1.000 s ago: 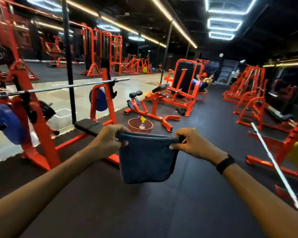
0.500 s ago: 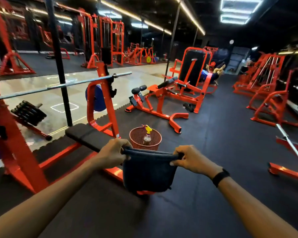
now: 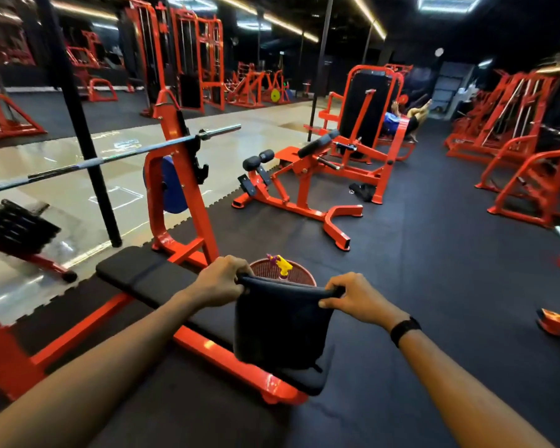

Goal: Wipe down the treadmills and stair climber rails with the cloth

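A dark blue cloth hangs folded in front of me, stretched between both hands at its top edge. My left hand grips the cloth's left corner with curled fingers. My right hand pinches the right corner; a black band sits on that wrist. Just beyond the cloth stands a red mesh basket holding a spray bottle with a yellow trigger. No treadmill or stair climber shows in this view.
A red bench press with a black pad and a loaded barbell stands at left. A red back-extension machine sits ahead, more red racks at right. A person exercises far back. Black rubber flooring stretches ahead.
I have walked forward; the bench, basket and machines have drawn nearer and shifted. Both hands keep the same hold on the cloth.
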